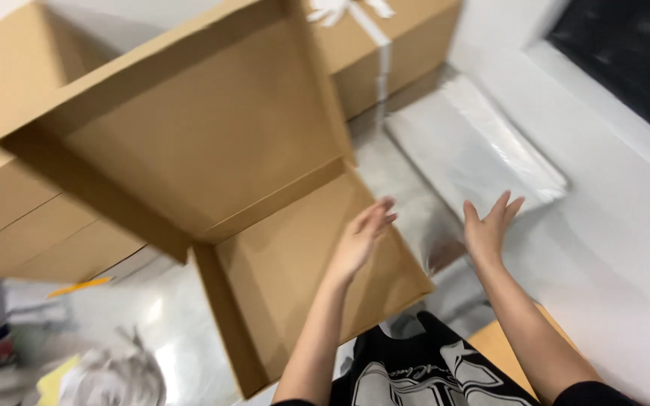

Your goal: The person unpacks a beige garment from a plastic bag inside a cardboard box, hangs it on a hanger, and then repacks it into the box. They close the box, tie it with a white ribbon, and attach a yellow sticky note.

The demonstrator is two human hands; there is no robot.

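- The left hand (361, 240) reaches forward with fingers spread wide, holding nothing, over the lower tray of the open, flat brown cardboard mailer box (265, 225).
- The box's lid stands raised, tilted against stacked brown cartons (31, 218).
- The right hand (488, 228), fingers splayed and empty, hovers near a stack of clear plastic bags (475, 146).
- A black printed garment (415, 372) lies below.
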